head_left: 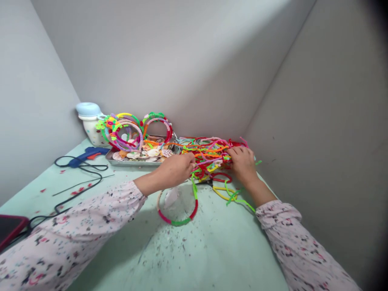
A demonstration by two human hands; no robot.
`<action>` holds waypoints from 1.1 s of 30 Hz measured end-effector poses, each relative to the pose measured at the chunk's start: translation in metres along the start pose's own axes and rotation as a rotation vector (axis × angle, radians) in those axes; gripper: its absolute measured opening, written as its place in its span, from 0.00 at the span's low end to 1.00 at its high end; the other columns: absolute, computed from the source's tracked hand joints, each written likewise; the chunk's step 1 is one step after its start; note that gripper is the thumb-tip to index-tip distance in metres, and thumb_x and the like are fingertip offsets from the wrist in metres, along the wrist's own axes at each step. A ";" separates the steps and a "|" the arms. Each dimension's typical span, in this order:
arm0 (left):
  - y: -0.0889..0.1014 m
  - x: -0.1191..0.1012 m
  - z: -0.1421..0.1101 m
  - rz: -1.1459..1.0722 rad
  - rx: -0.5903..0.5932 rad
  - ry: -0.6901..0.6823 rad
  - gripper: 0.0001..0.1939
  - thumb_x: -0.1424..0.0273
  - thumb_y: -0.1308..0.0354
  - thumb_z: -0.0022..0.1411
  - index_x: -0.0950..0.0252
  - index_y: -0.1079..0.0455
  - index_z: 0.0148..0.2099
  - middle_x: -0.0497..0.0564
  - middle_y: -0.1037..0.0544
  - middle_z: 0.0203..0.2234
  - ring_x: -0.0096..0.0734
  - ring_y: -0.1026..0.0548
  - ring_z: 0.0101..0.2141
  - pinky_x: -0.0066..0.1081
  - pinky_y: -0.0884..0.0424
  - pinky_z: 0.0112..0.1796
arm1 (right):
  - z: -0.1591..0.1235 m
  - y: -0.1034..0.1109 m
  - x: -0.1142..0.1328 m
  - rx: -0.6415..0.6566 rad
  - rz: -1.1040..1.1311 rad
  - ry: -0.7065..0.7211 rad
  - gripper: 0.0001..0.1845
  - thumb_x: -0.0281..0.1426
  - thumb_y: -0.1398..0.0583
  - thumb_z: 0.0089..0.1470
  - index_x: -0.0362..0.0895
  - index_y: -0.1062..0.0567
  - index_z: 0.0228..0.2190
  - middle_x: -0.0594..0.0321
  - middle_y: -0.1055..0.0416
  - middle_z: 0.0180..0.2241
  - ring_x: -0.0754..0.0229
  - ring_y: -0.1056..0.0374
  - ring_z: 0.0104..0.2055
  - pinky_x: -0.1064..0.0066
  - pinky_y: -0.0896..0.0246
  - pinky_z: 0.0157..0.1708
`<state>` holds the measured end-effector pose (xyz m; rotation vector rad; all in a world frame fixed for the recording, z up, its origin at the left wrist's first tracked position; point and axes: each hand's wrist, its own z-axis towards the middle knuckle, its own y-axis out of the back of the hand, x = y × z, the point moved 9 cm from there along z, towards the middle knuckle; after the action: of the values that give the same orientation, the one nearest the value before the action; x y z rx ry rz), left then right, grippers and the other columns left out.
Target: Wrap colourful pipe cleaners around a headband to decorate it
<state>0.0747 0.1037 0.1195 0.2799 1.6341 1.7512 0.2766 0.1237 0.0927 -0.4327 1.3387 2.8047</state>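
A tangled pile of coloured pipe cleaners [209,155] lies in front of me. My left hand [180,166] is closed at the pile's left side, its fingertips pinched where a purple pipe cleaner meets them. On the right edge of the heap, my right hand [242,162] has its fingers curled down onto the pipe cleaners; their tips are hidden among the strands. Below my left hand rests a wrapped ring [182,222] in green, red, pink and beige, its upper part hidden by the hand.
Behind my left hand, a metal tray [133,163] holds shells and several finished rings [129,137]. Left of it are a white cup with a blue lid [88,109] and a blue glue gun [87,154] with its black cord. Yellow-handled pliers [222,195] lie near the pile. Walls enclose the table.
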 end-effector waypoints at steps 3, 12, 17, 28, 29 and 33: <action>0.000 0.005 -0.003 -0.067 -0.011 0.045 0.11 0.67 0.58 0.63 0.64 0.36 0.36 0.50 0.28 0.26 0.31 0.32 0.27 0.28 0.42 0.28 | 0.006 -0.005 0.001 0.007 -0.007 0.031 0.13 0.24 0.46 0.54 0.44 0.29 0.42 0.57 0.29 0.41 0.51 0.43 0.45 0.60 0.52 0.46; -0.003 0.019 -0.004 -0.111 -0.066 0.085 0.09 0.68 0.57 0.63 0.64 0.37 0.36 0.49 0.30 0.24 0.31 0.33 0.26 0.28 0.44 0.26 | 0.030 -0.019 -0.001 0.022 -0.090 0.167 0.12 0.26 0.48 0.58 0.43 0.29 0.42 0.55 0.30 0.45 0.51 0.43 0.47 0.60 0.53 0.48; -0.007 0.029 -0.003 -0.069 -0.068 0.115 0.10 0.68 0.58 0.63 0.64 0.36 0.37 0.50 0.29 0.25 0.32 0.32 0.27 0.29 0.43 0.27 | 0.032 -0.022 -0.001 0.029 -0.114 0.222 0.12 0.27 0.47 0.57 0.43 0.30 0.43 0.54 0.30 0.47 0.51 0.42 0.46 0.60 0.54 0.49; -0.016 0.041 -0.003 -0.224 -0.017 0.138 0.12 0.66 0.56 0.60 0.65 0.34 0.32 0.48 0.30 0.24 0.29 0.33 0.26 0.27 0.41 0.27 | 0.036 -0.026 0.004 0.078 -0.024 0.266 0.20 0.27 0.42 0.50 0.41 0.31 0.47 0.50 0.31 0.47 0.49 0.41 0.49 0.56 0.58 0.53; -0.017 0.041 0.000 -0.248 -0.027 0.136 0.13 0.66 0.56 0.60 0.65 0.33 0.31 0.48 0.30 0.23 0.29 0.34 0.26 0.27 0.42 0.27 | 0.033 -0.025 0.003 0.081 0.011 0.259 0.24 0.30 0.40 0.48 0.42 0.32 0.49 0.49 0.32 0.49 0.48 0.42 0.51 0.55 0.59 0.53; -0.021 0.037 0.010 -0.334 -0.046 0.133 0.13 0.67 0.56 0.60 0.65 0.33 0.31 0.47 0.31 0.21 0.28 0.34 0.24 0.27 0.42 0.27 | 0.017 -0.007 0.008 0.026 0.150 0.245 0.36 0.42 0.37 0.46 0.43 0.38 0.55 0.50 0.36 0.53 0.45 0.47 0.56 0.54 0.59 0.54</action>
<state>0.0618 0.1335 0.0902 -0.1288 1.6230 1.5743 0.2654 0.1400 0.0956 -0.7262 1.5079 2.9281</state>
